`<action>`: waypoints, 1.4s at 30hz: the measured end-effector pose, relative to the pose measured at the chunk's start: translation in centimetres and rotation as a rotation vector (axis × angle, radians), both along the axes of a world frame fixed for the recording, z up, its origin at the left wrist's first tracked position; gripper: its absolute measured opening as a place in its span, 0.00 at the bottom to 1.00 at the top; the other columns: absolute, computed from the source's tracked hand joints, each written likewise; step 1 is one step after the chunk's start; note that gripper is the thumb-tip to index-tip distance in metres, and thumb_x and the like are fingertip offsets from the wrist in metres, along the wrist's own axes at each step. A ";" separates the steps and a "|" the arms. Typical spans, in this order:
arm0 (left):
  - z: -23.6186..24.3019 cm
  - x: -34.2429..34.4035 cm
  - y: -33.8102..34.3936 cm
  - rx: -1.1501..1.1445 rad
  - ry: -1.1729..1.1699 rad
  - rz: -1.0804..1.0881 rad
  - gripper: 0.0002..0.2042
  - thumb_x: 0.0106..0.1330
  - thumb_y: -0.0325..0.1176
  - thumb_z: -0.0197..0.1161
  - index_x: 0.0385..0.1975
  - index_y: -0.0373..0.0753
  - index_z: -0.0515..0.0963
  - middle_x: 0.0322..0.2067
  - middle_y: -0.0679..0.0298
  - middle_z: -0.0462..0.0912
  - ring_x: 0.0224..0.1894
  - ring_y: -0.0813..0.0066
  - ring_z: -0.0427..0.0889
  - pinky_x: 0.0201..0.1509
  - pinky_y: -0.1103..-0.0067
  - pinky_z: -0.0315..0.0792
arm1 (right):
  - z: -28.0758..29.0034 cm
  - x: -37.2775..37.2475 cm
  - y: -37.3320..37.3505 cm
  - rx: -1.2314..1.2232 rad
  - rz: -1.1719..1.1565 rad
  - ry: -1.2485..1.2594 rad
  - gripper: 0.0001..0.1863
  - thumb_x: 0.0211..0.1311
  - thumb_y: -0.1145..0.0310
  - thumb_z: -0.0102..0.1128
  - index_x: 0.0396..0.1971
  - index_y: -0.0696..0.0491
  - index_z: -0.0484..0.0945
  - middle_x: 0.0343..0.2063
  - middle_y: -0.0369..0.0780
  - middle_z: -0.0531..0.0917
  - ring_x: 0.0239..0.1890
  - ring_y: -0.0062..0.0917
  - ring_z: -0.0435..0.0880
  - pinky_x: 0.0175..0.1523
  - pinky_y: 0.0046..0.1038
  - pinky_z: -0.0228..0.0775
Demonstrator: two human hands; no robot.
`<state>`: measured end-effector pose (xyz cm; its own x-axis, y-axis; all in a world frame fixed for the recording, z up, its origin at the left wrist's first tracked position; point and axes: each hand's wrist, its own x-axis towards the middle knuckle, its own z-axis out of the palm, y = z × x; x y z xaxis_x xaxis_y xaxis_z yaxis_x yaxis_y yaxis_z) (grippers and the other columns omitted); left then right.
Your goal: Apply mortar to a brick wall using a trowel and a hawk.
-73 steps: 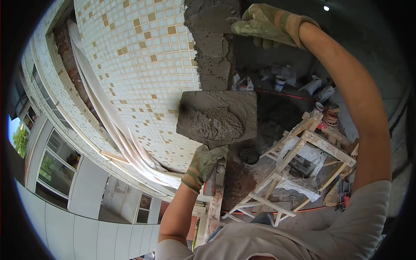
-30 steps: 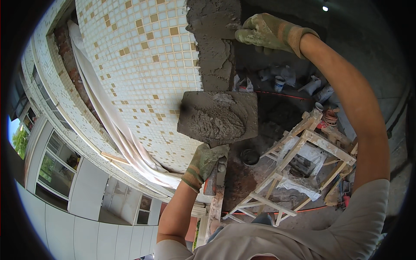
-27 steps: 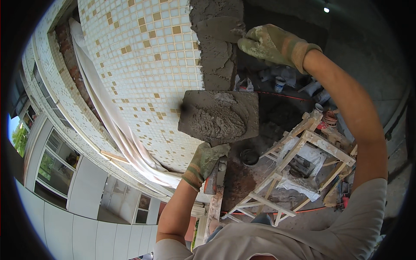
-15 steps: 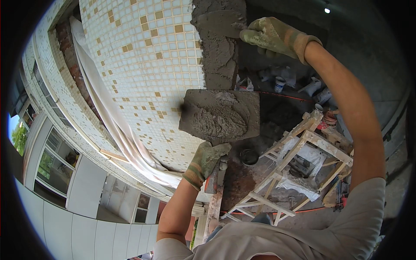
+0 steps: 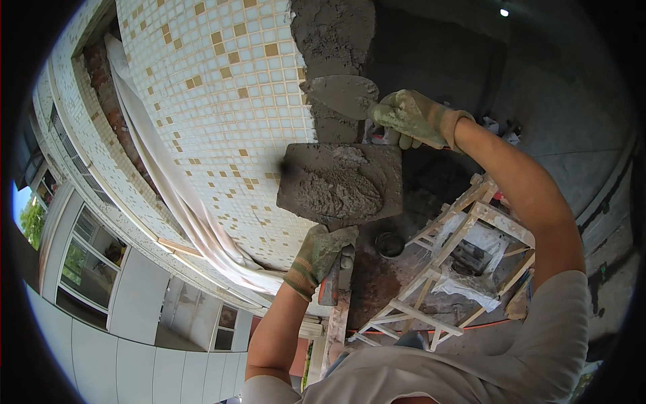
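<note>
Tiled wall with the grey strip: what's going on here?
A person's gloved right grip holds a trowel, its blade over the grey mortar strip along the edge of the mosaic-tiled wall. The gloved left grip holds a hawk, lower in the view, bearing a heap of mortar. The strip looks rough above the blade.

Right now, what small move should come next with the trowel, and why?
Perhaps a light smoothing stroke along the mortar strip: it looks rough above the trowel, which the right hand holds across it.
</note>
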<state>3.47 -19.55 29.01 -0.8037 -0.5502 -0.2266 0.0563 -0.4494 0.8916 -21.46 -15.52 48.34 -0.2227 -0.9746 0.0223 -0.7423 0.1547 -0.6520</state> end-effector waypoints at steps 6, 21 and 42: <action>-0.1 -0.5 0.0 -0.016 -0.006 0.004 0.08 0.63 0.32 0.69 0.35 0.36 0.77 0.23 0.68 0.73 0.20 0.79 0.72 0.19 0.79 0.69 | 6.4 2.2 0.8 -0.056 -0.097 0.367 0.22 0.72 0.51 0.51 0.26 0.54 0.77 0.17 0.36 0.75 0.14 0.17 0.72 0.19 0.23 0.66; 0.1 -0.4 0.3 0.023 0.008 0.038 0.06 0.62 0.29 0.70 0.29 0.37 0.78 0.24 0.67 0.76 0.20 0.79 0.73 0.19 0.79 0.69 | 7.5 2.1 -0.2 -0.127 -0.111 0.707 0.26 0.71 0.47 0.52 0.29 0.58 0.81 0.19 0.40 0.77 0.20 0.24 0.80 0.33 0.34 0.75; 0.1 -0.2 0.1 0.010 -0.017 0.042 0.06 0.65 0.29 0.68 0.29 0.35 0.80 0.22 0.66 0.77 0.19 0.78 0.73 0.18 0.80 0.66 | 1.3 4.5 0.7 0.161 -0.003 1.739 0.27 0.68 0.66 0.52 0.66 0.35 0.71 0.36 0.29 0.78 0.36 0.16 0.81 0.39 0.20 0.78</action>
